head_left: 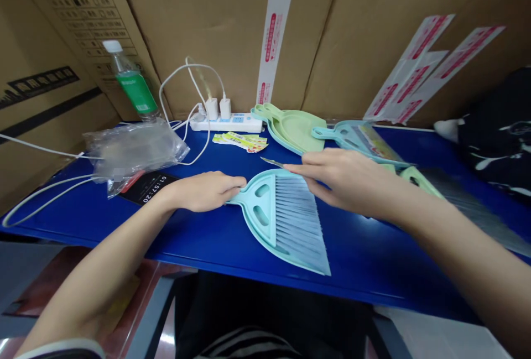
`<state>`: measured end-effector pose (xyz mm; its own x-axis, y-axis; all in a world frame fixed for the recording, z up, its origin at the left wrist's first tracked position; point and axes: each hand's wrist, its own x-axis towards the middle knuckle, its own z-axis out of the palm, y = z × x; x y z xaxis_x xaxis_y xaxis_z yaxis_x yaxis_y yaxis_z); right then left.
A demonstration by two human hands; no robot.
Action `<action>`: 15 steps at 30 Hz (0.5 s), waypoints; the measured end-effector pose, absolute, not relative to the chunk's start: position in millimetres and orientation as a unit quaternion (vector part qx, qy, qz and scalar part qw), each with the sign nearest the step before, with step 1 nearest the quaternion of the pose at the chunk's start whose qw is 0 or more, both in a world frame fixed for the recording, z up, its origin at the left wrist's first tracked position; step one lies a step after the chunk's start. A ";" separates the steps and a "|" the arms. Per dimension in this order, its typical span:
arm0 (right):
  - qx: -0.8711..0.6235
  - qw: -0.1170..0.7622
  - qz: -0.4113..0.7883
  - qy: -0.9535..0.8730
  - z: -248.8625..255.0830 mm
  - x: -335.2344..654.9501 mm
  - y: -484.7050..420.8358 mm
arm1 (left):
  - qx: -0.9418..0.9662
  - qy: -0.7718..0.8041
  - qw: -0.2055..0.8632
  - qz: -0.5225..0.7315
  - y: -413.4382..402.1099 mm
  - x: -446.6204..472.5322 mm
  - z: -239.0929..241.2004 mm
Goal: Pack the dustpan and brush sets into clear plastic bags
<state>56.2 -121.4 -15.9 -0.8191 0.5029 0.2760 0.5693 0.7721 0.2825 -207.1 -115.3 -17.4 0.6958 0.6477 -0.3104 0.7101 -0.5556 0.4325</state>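
Observation:
A light blue hand brush [296, 215] lies nested in a matching dustpan [257, 234] near the table's front edge, bristles to the right. My left hand [207, 190] is closed around their handle end at the left. Over the top of the bristles, my right hand [332, 176] pinches a thin, pointed, blade-like tool [271, 162], its tip directed left. Most of that tool is hidden by my fingers, so its exact kind is unclear.
Behind are a green dustpan set [298, 129] and another blue dustpan [360, 138]. Grey bristles [468, 204] lie at right. A power strip [244, 123], yellow-green packets [240, 140], a plastic bag [136, 149], a phone [151, 186] and a bottle [135, 85] stand left. Cardboard [215, 21] walls the back.

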 end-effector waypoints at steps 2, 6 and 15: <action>-0.295 0.083 -0.177 -0.935 -20.3 61.7 -132.9 | 0.880 0.383 0.275 -0.058 -114.9 -207.5 -17.8; -0.278 0.090 -0.180 -0.939 -31.7 65.5 -146.9 | 0.882 0.376 0.277 -0.058 -114.5 -209.1 -18.2; -0.273 0.065 -0.035 -0.959 -34.1 52.6 -174.3 | 0.886 0.374 0.270 -0.055 -114.8 -209.1 -18.7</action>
<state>52.6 -174.3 -34.1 -0.8431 0.5184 0.1430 0.5274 0.8491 0.0313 -209.1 -114.8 -18.7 0.7143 0.6329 -0.2986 0.6919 -0.5747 0.4371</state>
